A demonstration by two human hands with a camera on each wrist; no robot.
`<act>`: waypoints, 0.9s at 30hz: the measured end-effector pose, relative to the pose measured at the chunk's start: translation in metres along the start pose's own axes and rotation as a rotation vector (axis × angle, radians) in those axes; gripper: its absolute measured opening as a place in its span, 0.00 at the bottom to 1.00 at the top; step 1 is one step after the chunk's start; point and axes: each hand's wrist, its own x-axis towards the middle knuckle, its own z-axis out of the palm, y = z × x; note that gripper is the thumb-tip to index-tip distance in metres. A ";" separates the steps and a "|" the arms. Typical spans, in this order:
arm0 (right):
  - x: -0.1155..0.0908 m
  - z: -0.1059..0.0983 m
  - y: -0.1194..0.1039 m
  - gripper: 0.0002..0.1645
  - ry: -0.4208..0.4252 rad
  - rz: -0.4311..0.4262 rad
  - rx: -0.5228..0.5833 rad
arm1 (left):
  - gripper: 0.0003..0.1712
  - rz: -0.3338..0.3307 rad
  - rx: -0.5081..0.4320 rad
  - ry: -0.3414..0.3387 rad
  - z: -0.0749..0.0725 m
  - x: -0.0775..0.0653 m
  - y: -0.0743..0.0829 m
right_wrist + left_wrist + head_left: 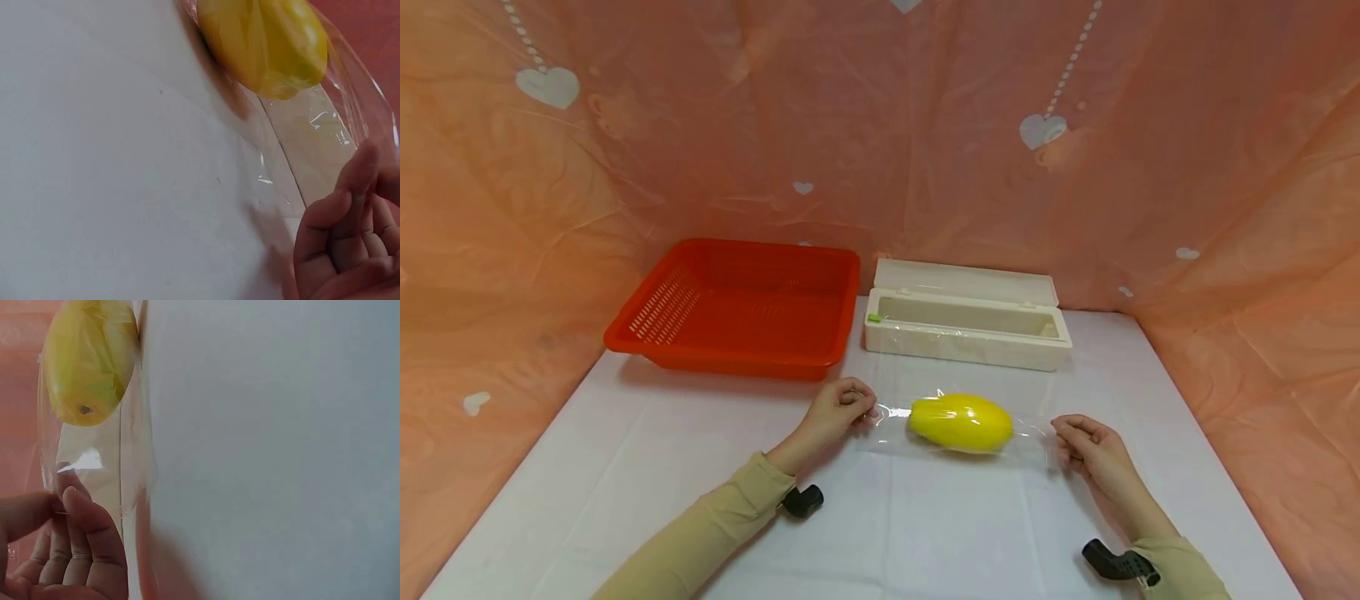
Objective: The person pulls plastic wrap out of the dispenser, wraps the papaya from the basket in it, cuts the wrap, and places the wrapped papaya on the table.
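A yellow, papaya-shaped fruit (962, 423) lies on the white table inside a clear sheet of plastic film (891, 429). At the film's left end, my left hand (842, 406) pinches it between thumb and finger. My right hand (1093, 454) pinches the opposite end, with the fruit between the two hands and touched by neither. In the left wrist view, one tip of the fruit (90, 369) shows a small dark spot, and the film reaches down to the left hand (75, 537). The right wrist view has the right hand (356, 231) below the wrapped fruit (265, 47).
Behind the fruit stands a long cream box (966, 346) with its lid raised and a small green piece at its left end. An orange-red plastic basket (737, 362) is at the back left. Pink-orange curtains (925, 125) with hearts enclose the table (955, 533).
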 end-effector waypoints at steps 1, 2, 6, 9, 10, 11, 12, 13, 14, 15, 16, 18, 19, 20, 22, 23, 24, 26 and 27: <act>0.001 0.000 0.000 0.27 0.006 0.008 -0.013 | 0.07 -0.005 0.003 0.005 0.000 0.001 -0.001; 0.001 0.001 0.000 0.28 0.008 0.022 -0.025 | 0.06 -0.010 0.004 0.007 0.001 0.002 -0.002; 0.006 0.003 0.000 0.30 0.037 0.062 -0.101 | 0.06 -0.027 0.009 0.017 0.003 0.006 -0.005; 0.010 0.005 0.000 0.30 0.064 0.090 -0.151 | 0.08 -0.051 -0.002 0.039 0.005 0.008 -0.006; 0.011 0.006 0.000 0.30 0.071 0.095 -0.164 | 0.10 -0.064 -0.014 0.048 0.006 0.009 -0.007; 0.012 0.007 0.000 0.30 0.078 0.099 -0.172 | 0.12 -0.083 -0.030 0.063 0.006 0.010 -0.007; 0.013 0.008 0.001 0.29 0.085 0.103 -0.177 | 0.15 -0.104 -0.040 0.079 0.007 0.011 -0.008; 0.015 0.009 0.001 0.29 0.087 0.108 -0.176 | 0.18 -0.127 -0.050 0.095 0.008 0.011 -0.008; 0.016 0.010 0.001 0.28 0.093 0.109 -0.176 | 0.21 -0.151 -0.062 0.113 0.009 0.012 -0.008; 0.016 0.011 0.001 0.28 0.097 0.109 -0.174 | 0.24 -0.174 -0.067 0.127 0.009 0.013 -0.008; 0.017 0.012 0.001 0.28 0.102 0.108 -0.168 | 0.27 -0.196 -0.076 0.141 0.010 0.013 -0.008; 0.019 0.015 0.001 0.28 0.111 0.107 -0.163 | 0.28 -0.224 -0.084 0.158 0.011 0.013 -0.007; 0.019 0.016 0.001 0.28 0.111 0.103 -0.166 | 0.28 -0.229 -0.092 0.163 0.011 0.013 -0.007; 0.020 0.016 0.001 0.28 0.115 0.105 -0.170 | 0.27 -0.233 -0.095 0.165 0.011 0.013 -0.006; 0.021 0.017 0.001 0.28 0.119 0.105 -0.180 | 0.25 -0.234 -0.099 0.165 0.012 0.013 -0.006; 0.021 0.018 0.001 0.28 0.119 0.109 -0.187 | 0.24 -0.234 -0.097 0.165 0.012 0.013 -0.006; 0.021 0.018 0.001 0.27 0.116 0.111 -0.193 | 0.24 -0.235 -0.091 0.165 0.013 0.013 -0.006; 0.022 0.018 0.001 0.24 0.108 0.109 -0.210 | 0.24 -0.239 -0.067 0.170 0.013 0.013 -0.006; 0.023 0.019 0.001 0.23 0.106 0.107 -0.219 | 0.25 -0.240 -0.056 0.172 0.014 0.013 -0.007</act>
